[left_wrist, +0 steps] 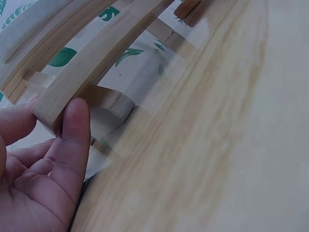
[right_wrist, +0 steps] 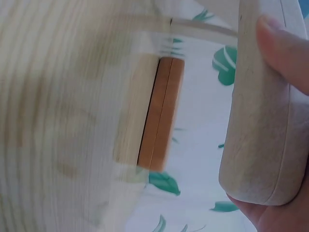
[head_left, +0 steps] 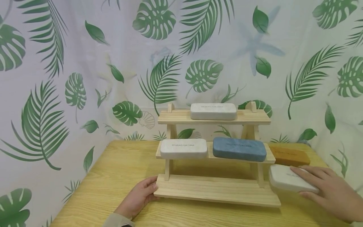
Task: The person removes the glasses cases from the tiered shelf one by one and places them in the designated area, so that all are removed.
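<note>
A three-tier wooden display stand (head_left: 218, 190) stands on the table. At the left end of its bottom board, my left hand (head_left: 141, 193) pinches the wood between thumb and fingers, as the left wrist view shows up close. My right hand (head_left: 331, 189) grips a white glasses case (head_left: 287, 179), held up beside the stand's right end. The case's side seam shows in the right wrist view. Another white glasses case (head_left: 184, 148) and a blue glasses case (head_left: 239, 149) lie on the middle tier. A third white one (head_left: 213, 111) is on the top tier.
An orange-brown glasses case (head_left: 290, 156) lies on the wooden table (head_left: 119, 167) behind my right hand. A white curtain with green leaf prints (head_left: 170, 47) hangs behind the table and along its sides.
</note>
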Motion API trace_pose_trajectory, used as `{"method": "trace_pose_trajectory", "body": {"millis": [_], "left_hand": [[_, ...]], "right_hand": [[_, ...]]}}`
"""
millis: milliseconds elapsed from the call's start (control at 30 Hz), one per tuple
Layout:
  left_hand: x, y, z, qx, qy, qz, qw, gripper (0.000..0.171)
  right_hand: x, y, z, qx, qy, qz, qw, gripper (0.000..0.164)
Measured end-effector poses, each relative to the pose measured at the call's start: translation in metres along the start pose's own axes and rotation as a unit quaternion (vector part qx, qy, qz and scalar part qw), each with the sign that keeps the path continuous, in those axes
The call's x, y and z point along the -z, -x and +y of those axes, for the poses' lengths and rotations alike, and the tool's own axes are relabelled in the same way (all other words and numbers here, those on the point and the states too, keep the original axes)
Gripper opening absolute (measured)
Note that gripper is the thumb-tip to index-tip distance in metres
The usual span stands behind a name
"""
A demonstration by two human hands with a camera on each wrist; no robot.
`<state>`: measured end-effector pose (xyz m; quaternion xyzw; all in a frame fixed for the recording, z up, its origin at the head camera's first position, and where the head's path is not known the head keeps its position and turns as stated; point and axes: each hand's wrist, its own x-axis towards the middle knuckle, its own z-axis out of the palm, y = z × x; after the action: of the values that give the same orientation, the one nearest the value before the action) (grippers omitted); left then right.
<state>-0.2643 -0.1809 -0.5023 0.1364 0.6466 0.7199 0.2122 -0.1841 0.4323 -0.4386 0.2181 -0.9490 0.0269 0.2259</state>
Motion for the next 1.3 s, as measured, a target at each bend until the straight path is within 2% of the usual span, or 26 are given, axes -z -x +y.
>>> {"method": "trace_pose_trajectory", "body": {"millis": [200,433,567,967,1300], "left_hand": [[0.000,0.000,0.000,-0.001,0.001,-0.003,1.0000,0.067],[0.000,-0.002,0.000,-0.003,0.003,-0.003,1.0000,0.065],[-0.001,-0.002,0.000,-0.003,0.007,-0.001,1.0000,0.065],[0.000,-0.001,0.000,-0.007,0.002,0.001,1.0000,0.065],[0.002,0.000,0.000,-0.004,-0.001,-0.006,1.0000,0.065]], "right_hand": [[-0.004,-0.003,0.018,-0.009,-0.001,-0.021,1.000,0.087],[-0.016,-0.013,0.028,-0.072,-0.004,-0.096,0.993,0.077],[-0.022,-0.020,0.034,-0.086,0.003,-0.132,0.988,0.077],[-0.047,-0.037,0.058,-0.091,-0.002,-0.167,0.982,0.077],[-0.057,-0.039,0.065,-0.091,0.017,-0.175,0.980,0.070]]}}
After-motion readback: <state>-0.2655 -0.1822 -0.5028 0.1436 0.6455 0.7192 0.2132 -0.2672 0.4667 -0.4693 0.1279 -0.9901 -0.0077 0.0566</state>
